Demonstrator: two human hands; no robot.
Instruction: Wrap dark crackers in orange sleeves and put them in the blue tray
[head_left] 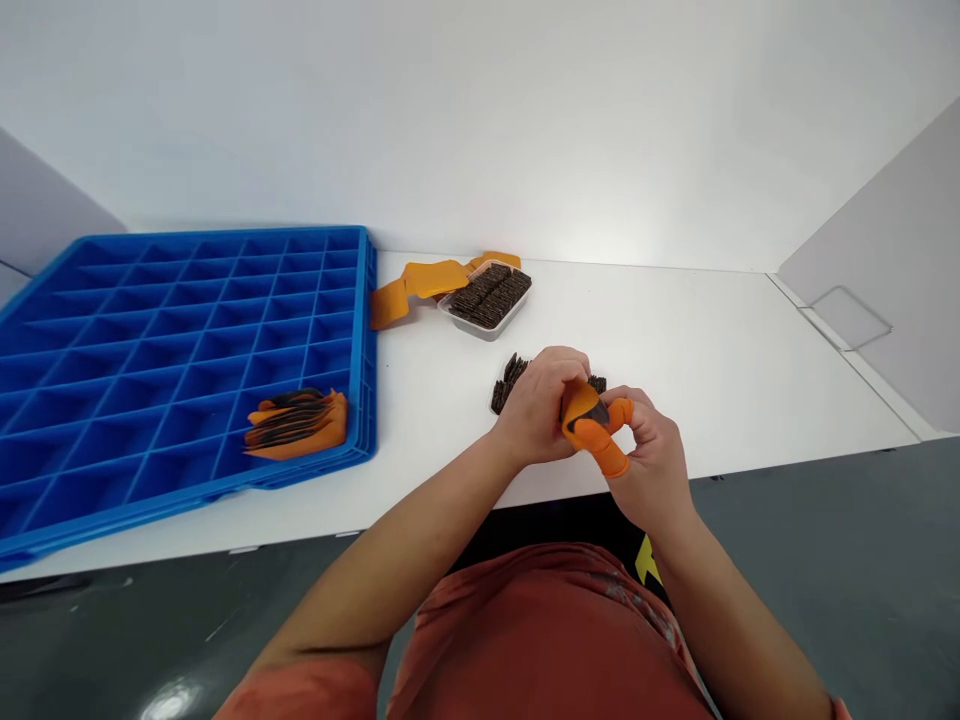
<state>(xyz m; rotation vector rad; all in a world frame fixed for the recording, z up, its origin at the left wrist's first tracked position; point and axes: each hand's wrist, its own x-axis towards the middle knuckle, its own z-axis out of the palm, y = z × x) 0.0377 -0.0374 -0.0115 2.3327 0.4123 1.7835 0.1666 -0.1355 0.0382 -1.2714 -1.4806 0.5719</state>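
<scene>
Both hands meet above the white table's (712, 340) front edge. My left hand (536, 405) is closed, pinching an orange piece (579, 402) with a small dark part against it. My right hand (649, 455) is also closed on the same piece, its thumb and forefinger wearing orange finger cots (606, 445). Just behind the hands lies a loose pile of dark flat parts (511, 378).
A blue compartment tray (172, 340) fills the left side, one near cell holding a stack of orange-and-dark pieces (298, 425). At the back stand a clear dish of dark parts (491, 295) and loose orange strips (416, 283). A grey partition (892, 270) stands right.
</scene>
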